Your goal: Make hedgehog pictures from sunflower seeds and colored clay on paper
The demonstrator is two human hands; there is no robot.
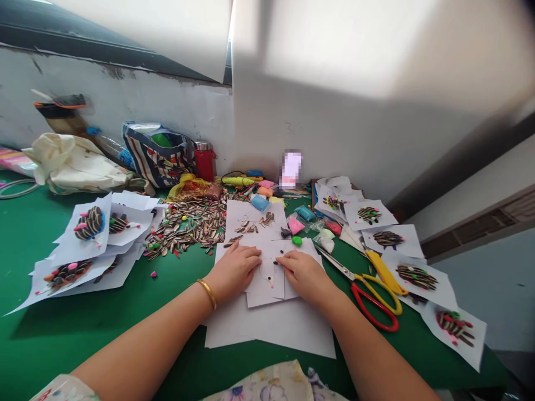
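Observation:
My left hand (pixel 236 268), with a gold bangle at the wrist, lies on a small sheet of white paper (pixel 267 283), fingers stretched out. My right hand (pixel 303 273) is closed in a pinch over the same sheet, a small black clay piece (pixel 275 263) at its fingertips. A thin drawn outline with a black dot and a pink dot shows between the hands. Larger white sheets (pixel 288 328) lie underneath. Just above the right hand sits a green clay lump (pixel 296 240). Several sunflower seeds (pixel 246 227) rest on a sheet beyond my left hand.
A heap of sunflower seeds (pixel 192 223) spreads at the back left. Finished seed pictures lie in a pile (pixel 90 223) at left and a row (pixel 418 275) at right. Scissors (pixel 371 295) and a yellow-handled cutter (pixel 384 273) lie right. Clay packets (pixel 296 224), a red flask (pixel 204 161) and bags stand behind.

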